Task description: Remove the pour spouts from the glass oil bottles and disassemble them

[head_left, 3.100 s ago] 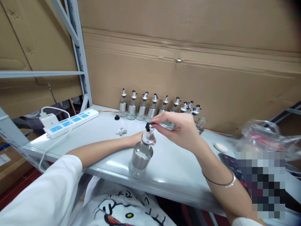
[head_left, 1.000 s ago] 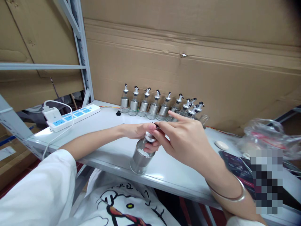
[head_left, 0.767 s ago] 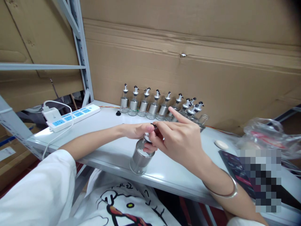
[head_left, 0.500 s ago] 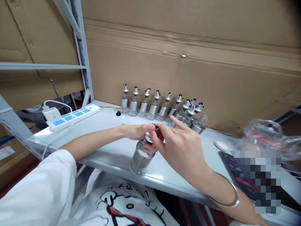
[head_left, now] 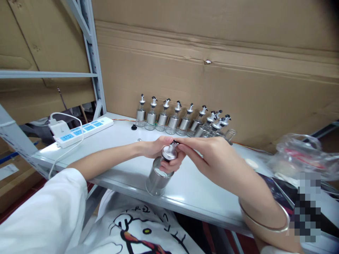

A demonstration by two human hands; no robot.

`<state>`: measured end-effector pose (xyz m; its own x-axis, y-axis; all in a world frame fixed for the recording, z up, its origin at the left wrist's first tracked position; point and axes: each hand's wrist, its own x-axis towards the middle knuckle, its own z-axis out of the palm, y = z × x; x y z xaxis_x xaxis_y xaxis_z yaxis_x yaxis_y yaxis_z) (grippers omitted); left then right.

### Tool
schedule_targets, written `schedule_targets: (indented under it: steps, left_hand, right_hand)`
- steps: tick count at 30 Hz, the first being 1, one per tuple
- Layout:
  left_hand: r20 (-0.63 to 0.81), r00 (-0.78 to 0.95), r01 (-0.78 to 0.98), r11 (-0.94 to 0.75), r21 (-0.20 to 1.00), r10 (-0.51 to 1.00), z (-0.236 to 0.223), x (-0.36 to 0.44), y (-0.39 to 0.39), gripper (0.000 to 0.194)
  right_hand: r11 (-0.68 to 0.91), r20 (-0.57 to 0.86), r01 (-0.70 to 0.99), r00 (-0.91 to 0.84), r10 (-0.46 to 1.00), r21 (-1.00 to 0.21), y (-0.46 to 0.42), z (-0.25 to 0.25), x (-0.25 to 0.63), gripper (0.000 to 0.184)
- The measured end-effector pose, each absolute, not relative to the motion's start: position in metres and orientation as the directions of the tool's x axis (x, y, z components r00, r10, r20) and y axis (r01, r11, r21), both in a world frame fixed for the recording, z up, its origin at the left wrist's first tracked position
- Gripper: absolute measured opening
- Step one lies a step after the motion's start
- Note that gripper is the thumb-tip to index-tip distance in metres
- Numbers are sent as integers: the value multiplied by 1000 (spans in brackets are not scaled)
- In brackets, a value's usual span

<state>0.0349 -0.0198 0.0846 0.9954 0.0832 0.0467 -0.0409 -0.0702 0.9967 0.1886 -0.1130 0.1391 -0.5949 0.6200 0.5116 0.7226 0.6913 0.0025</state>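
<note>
A small glass bottle [head_left: 158,177] with a steel sleeve and a silver pourer top stands tilted on the white shelf [head_left: 124,141] near its front edge. My left hand [head_left: 159,148] is wrapped round the bottle's neck from behind. My right hand [head_left: 209,155] reaches in from the right and pinches the black spout cap [head_left: 174,142] at the top of the pourer, fingers pressed together.
A row of several like bottles [head_left: 180,120] lines the cardboard back wall. A small black cap [head_left: 134,127] lies in front of them. A white power strip [head_left: 82,130] sits at the left, a clear plastic bag [head_left: 302,155] and dark items at the right.
My right hand has turned flatter and its raised forefinger has come down onto the spout cap. The silver pourer top now shows. My left hand keeps its hold on the neck.
</note>
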Motion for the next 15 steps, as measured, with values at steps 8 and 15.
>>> schedule_targets:
  steps: [8, 15]
  left_hand:
    - [86, 996, -85, -38, 996, 21, 91, 35, -24, 72]
    - [85, 995, -83, -46, 995, 45, 89, 34, -23, 69]
  right_hand:
    - [730, 498, 677, -602, 624, -95, -104, 145, 195, 25]
    - [748, 494, 663, -637, 591, -40, -103, 145, 198, 25]
